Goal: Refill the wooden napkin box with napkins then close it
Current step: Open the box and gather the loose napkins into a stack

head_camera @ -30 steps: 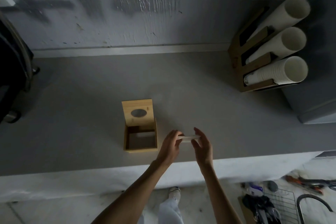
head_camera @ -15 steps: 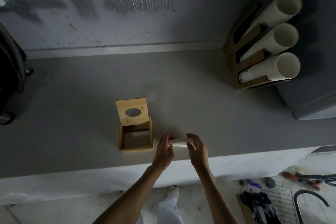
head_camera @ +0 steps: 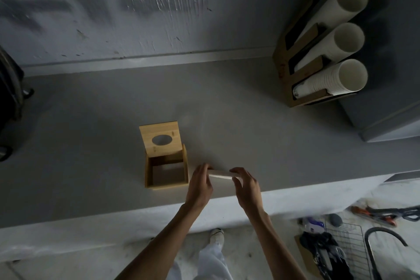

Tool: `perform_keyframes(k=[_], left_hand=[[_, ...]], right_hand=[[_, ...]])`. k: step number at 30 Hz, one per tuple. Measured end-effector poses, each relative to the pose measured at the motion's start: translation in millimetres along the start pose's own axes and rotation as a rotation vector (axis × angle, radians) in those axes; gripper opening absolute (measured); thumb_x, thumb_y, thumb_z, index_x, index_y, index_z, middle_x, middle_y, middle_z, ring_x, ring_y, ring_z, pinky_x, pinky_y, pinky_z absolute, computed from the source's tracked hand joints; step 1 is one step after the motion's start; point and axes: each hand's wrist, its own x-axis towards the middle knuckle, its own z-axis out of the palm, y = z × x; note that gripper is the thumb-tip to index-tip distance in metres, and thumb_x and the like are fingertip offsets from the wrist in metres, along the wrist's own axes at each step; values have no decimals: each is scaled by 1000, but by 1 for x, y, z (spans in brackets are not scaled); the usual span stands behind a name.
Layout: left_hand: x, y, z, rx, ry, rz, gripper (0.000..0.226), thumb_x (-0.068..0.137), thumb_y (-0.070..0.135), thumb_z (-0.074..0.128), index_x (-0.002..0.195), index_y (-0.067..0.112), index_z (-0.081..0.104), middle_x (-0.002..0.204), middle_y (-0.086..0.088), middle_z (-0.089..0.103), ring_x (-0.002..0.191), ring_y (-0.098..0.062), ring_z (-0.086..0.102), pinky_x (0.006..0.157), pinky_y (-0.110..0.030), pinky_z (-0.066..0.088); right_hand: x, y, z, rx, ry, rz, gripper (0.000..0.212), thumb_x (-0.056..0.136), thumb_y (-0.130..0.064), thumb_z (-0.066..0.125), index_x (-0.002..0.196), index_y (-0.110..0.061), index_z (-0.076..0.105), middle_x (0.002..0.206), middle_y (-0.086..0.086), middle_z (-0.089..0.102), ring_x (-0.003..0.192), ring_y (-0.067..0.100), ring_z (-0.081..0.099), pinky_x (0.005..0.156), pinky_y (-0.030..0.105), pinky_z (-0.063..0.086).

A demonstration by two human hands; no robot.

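Observation:
The wooden napkin box (head_camera: 167, 183) stands open on the grey counter, its lid (head_camera: 160, 140) with an oval hole tilted back toward the wall. Its inside looks bare apart from a pale patch at the back. Just right of the box, a thin white stack of napkins (head_camera: 220, 174) is held flat between both hands. My left hand (head_camera: 200, 185) grips its left end, close to the box's right wall. My right hand (head_camera: 246, 186) grips its right end.
A wooden cup dispenser (head_camera: 302, 75) with three white cup stacks stands at the back right beside a grey cabinet (head_camera: 391, 109). A dark appliance (head_camera: 9, 88) sits at the left edge. Below the counter's front edge (head_camera: 136, 218) lie a wire basket (head_camera: 347, 248) and tools.
Both hands have carried the napkin stack leftward and closer to the box. The box and its lid have not moved on the counter.

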Motion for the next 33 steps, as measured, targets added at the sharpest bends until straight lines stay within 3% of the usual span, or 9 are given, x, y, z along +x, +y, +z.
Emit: perform_keyframes(k=[6,12,15,18,22,30,33], left_hand=[[-1,2,-3,47,-5,-20,25,94,4,52,118,9,58,120,-6,64,112,-18,60,98,-29,51],[-2,2,-1,69,-9,-2,25,94,5,53,118,10,59,120,-6,64,113,-17,60,98,-24,49],[-1,3,-2,38,-10,-36,31,94,4,52,124,9,56,126,-7,61,118,-18,57,102,-25,48],[1,5,-4,-77,-52,-128,40,95,4,50,135,9,48,138,-8,52,127,-21,51,105,-29,43],[-1,6,-1,-117,-120,-137,47,95,3,48,142,9,41,148,-9,43,137,-22,40,114,-33,34],[2,10,3,-173,-99,-178,61,90,-10,44,146,12,33,154,-6,36,143,-22,32,119,-35,28],[2,9,1,-162,-117,-145,56,90,-10,45,142,8,39,148,-7,43,138,-22,39,112,-25,30]], right_hand=[[3,0,2,8,45,8,27,86,-11,64,102,-33,63,99,-14,72,87,7,67,71,15,45],[2,3,4,15,62,24,26,87,-14,64,103,-33,64,102,-12,72,89,10,68,72,22,52],[2,5,4,75,33,78,34,88,-14,64,115,-34,62,112,-9,71,97,10,68,78,19,50],[2,5,7,266,-19,167,50,90,-11,62,136,-27,51,133,-9,59,115,4,57,94,19,46],[1,-1,16,360,-72,213,62,89,0,60,146,-14,39,148,0,46,136,12,43,113,29,36],[-1,-8,27,361,-10,233,63,90,3,56,148,-13,35,150,0,43,139,12,38,113,23,30],[-3,-9,26,361,-7,216,61,90,1,57,146,-14,38,143,-6,47,132,8,43,109,23,35]])
